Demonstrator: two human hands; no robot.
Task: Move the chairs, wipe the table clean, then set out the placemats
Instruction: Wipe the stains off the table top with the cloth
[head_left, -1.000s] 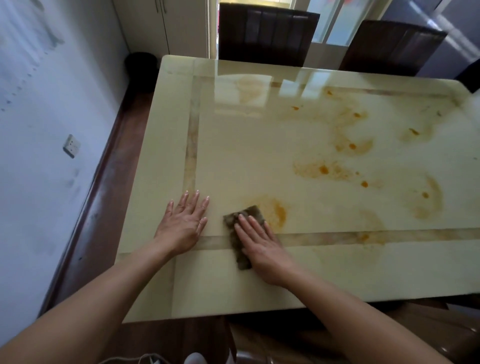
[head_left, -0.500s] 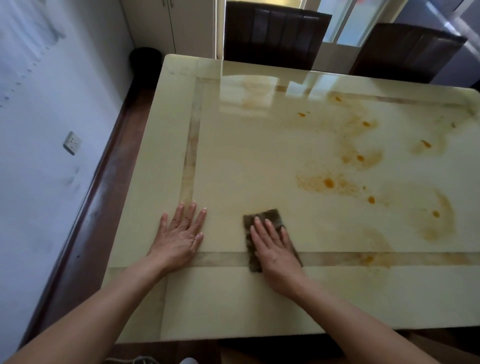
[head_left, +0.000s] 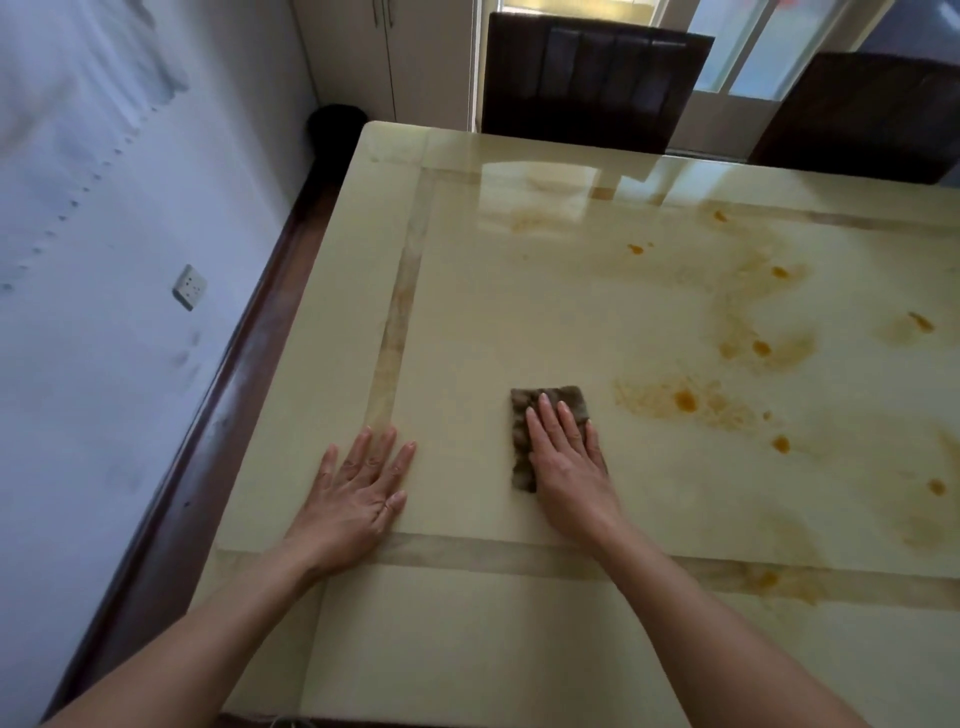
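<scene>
A glossy cream table (head_left: 519, 312) fills the view, with orange stains (head_left: 685, 401) spread over its right half. My right hand (head_left: 569, 462) lies flat, pressing a dark grey-brown cloth (head_left: 524, 415) onto the tabletop just left of the nearest stain. My left hand (head_left: 358, 493) rests flat on the table with fingers spread, a little to the left of the cloth and holding nothing. Two dark brown chairs stand at the far edge, one (head_left: 592, 83) at the centre and one (head_left: 862, 114) at the right.
A white wall with a socket (head_left: 189, 287) runs along the left, a dark wooden skirting (head_left: 218, 415) below it. A black bin (head_left: 332, 130) sits in the far corner beside a cupboard. Windows are behind the chairs.
My right hand has slid the cloth away from me and to the right, off the inlaid border strip and towards the stains. The left hand stays planted in place.
</scene>
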